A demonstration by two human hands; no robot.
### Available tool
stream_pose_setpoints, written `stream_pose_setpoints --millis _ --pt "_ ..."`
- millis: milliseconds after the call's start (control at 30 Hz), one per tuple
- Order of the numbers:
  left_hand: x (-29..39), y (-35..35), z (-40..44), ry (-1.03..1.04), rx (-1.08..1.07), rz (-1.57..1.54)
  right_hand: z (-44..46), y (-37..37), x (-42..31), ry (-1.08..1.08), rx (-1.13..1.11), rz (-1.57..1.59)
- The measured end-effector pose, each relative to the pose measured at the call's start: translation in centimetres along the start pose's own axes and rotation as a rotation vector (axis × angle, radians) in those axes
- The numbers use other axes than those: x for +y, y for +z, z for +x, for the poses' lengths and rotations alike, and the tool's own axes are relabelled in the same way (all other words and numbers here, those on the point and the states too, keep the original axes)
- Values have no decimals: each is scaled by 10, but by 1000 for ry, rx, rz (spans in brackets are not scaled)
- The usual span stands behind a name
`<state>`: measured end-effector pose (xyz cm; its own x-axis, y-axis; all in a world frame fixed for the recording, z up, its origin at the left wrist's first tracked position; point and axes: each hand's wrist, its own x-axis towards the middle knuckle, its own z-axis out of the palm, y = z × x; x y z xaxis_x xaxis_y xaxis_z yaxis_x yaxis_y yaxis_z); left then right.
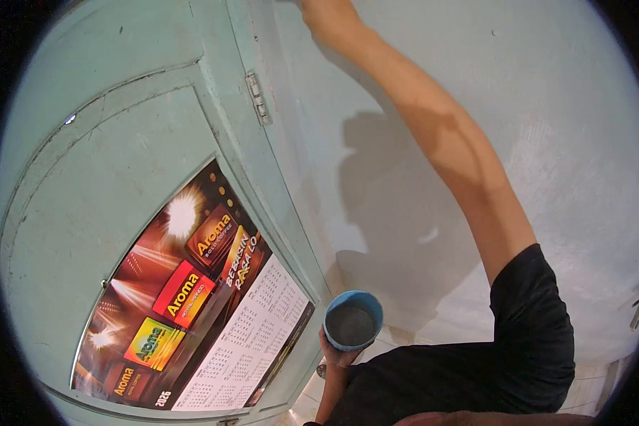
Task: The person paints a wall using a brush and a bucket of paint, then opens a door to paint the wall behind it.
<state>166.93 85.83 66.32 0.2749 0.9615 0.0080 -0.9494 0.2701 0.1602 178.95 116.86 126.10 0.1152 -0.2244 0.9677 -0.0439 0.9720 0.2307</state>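
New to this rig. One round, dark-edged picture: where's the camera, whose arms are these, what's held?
No machine here: these are a person's own bare hands. The camera is worn on the head and looks forward and down; the picture has dark, rounded borders.

The left hand, low in the picture, holds a blue container with something grey inside; I can't tell what. The right hand is raised at the top edge, by the pale wall near the door frame. It is partly cut off, so what it holds, if anything, is unclear.

To the left is a green door with a 2026 calendar on it and a hinge at its side.
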Motion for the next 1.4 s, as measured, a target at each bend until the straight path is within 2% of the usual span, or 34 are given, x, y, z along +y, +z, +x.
stream_pose_setpoints --millis 67,133,200,333,433,500,533,600,633,700,733,800,867,933,1133,1300,1400 --pt "1 -4 -5 23 0 -26 -43 -5 -11 -16 -308 -671" --pt "2 -8 -9 46 0 -52 -81 -3 -32 55 -315 -612" --pt "2 -10 -11 86 -39 -3 -121 0 -46 300 -404 -708" --pt "-2 -9 -17 117 22 -45 -218 -6 -69 309 -425 -721" --pt "-3 -13 -16 134 28 -11 -275 -22 -101 364 -545 -740" --pt "-4 -7 -14 88 10 -23 -310 -33 -117 476 -776 -665" --pt "-5 -5 -14 85 15 -25 -321 -37 -128 483 -778 -665" --pt "-8 -4 -13 105 -32 -10 -335 -46 -144 633 -978 -573" --pt "-10 -5 -15 102 -31 -11 -345 -50 -142 635 -979 -575" --pt "-10 -5 -15 115 -9 2 -360 -55 -131 471 -1002 -466" --pt "-9 -9 -15 113 -14 6 -350 -55 -128 467 -997 -470" --pt "-6 -21 -16 94 -32 25 -310 -50 -114 412 -1181 -472" --pt "-7 -27 -18 108 -27 18 -267 -40 -80 409 -1130 -468" --pt "-8 -18 -20 102 -42 -35 -200 -34 -50 310 -1084 -483" --pt "-3 -3 -20 134 -49 -12 -11 -16 -27 233 -1093 -641" --pt "5 -5 -18 167 -31 31 74 -12 -17 169 -1044 -743" --pt "8 -7 -18 154 -19 6 110 -9 -23 171 -1132 -910"
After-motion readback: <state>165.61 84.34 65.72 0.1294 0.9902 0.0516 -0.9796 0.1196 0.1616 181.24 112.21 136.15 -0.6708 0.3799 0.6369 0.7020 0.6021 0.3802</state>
